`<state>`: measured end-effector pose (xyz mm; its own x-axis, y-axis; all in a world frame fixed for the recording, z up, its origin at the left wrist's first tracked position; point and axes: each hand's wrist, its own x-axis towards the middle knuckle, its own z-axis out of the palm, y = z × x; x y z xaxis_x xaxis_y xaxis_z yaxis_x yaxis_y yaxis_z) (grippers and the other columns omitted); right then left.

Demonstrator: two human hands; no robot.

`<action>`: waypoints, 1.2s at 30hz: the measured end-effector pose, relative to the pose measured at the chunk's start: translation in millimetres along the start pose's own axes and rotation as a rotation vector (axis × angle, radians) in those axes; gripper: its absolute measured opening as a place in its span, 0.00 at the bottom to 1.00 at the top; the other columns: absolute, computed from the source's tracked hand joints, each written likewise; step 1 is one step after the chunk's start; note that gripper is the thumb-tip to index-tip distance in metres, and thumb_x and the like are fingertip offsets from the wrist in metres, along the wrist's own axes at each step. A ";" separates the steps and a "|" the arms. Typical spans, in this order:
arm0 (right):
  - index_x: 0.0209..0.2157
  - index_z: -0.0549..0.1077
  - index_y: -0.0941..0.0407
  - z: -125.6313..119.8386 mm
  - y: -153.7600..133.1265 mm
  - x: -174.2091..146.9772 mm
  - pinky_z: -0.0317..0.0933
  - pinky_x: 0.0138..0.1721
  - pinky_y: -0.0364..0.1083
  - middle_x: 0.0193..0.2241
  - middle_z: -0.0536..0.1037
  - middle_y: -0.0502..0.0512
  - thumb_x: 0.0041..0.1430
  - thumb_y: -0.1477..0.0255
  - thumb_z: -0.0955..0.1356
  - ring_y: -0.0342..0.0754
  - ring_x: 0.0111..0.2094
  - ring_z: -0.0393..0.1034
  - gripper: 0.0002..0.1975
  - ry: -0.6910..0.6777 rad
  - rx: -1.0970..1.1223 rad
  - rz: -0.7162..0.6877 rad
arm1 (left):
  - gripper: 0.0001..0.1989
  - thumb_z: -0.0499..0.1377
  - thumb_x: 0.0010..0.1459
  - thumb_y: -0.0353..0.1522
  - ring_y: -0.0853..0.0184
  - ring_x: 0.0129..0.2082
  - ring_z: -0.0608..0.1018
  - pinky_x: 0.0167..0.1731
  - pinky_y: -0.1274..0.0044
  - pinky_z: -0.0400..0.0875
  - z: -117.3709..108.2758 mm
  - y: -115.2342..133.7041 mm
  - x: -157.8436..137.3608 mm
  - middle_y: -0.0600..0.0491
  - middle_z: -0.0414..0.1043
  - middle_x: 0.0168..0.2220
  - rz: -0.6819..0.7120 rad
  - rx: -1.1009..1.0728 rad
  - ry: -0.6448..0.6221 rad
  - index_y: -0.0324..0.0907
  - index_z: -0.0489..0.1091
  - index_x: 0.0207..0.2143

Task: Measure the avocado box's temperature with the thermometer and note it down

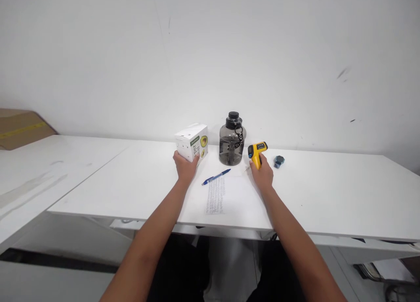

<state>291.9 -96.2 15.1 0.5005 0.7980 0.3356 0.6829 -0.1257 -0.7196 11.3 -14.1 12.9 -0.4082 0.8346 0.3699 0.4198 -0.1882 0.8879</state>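
My left hand (pixel 186 165) is closed around the lower front of a white box (pixel 193 140) with avocado pictures and green print. The box stands a little turned at the back of the table. In my right hand (pixel 262 173) is a yellow and black infrared thermometer (pixel 258 152), gripped by its handle, its display facing up toward me. Between the two hands stands a large smoky-grey water bottle (pixel 231 145) with a black lid and strap. A blue pen (pixel 216 177) lies slanted in front of the bottle, at the top of a handwritten sheet of paper (pixel 241 201).
A small dark blue object (pixel 278 161), perhaps a watch, lies right of the thermometer. The white table (pixel 344 192) runs along a white wall (pixel 210 53). A cardboard box (pixel 22 127) with yellow tape sits at the far left. Papers and a dark tray (pixel 367 272) are below the tabletop at right.
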 end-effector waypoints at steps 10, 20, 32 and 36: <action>0.53 0.73 0.56 8.4 12.7 0.5 0.39 0.57 0.71 0.46 0.77 0.66 0.60 0.63 0.66 0.65 0.55 0.61 0.22 -0.001 -0.439 -0.093 | 0.45 0.69 0.46 0.40 0.52 0.63 0.60 0.61 0.61 0.59 2.2 -6.3 1.9 0.38 0.52 0.60 0.006 -0.001 -0.006 0.41 0.47 0.60; 0.53 0.73 0.56 33.9 -25.6 -38.2 0.60 0.52 0.59 0.54 0.72 0.66 0.65 0.68 0.62 0.62 0.55 0.62 0.18 -0.270 -0.229 -0.802 | 0.44 0.68 0.47 0.40 0.50 0.63 0.59 0.61 0.58 0.60 4.8 -11.5 4.3 0.38 0.52 0.60 0.016 0.048 -0.021 0.41 0.47 0.60; 0.45 0.74 0.56 20.4 -13.5 -35.8 0.49 0.60 0.64 0.57 0.71 0.63 0.59 0.78 0.62 0.62 0.63 0.55 0.14 -0.459 -0.197 -0.896 | 0.43 0.68 0.48 0.40 0.52 0.62 0.60 0.60 0.60 0.61 5.5 -11.5 4.5 0.40 0.53 0.60 0.012 0.035 -0.022 0.42 0.48 0.59; 0.41 0.71 0.56 11.6 -24.4 -39.7 0.55 0.55 0.60 0.41 0.78 0.62 0.64 0.73 0.60 0.56 0.47 0.69 0.10 -0.400 -0.029 -0.807 | 0.44 0.68 0.47 0.40 0.52 0.63 0.59 0.61 0.60 0.60 5.5 -11.4 4.5 0.39 0.52 0.60 0.012 0.041 -0.016 0.42 0.47 0.60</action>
<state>249.2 -117.9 12.3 -0.3562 0.7947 0.4914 0.7622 0.5514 -0.3392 9.1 -5.4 3.0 -0.3898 0.8406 0.3761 0.4580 -0.1773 0.8711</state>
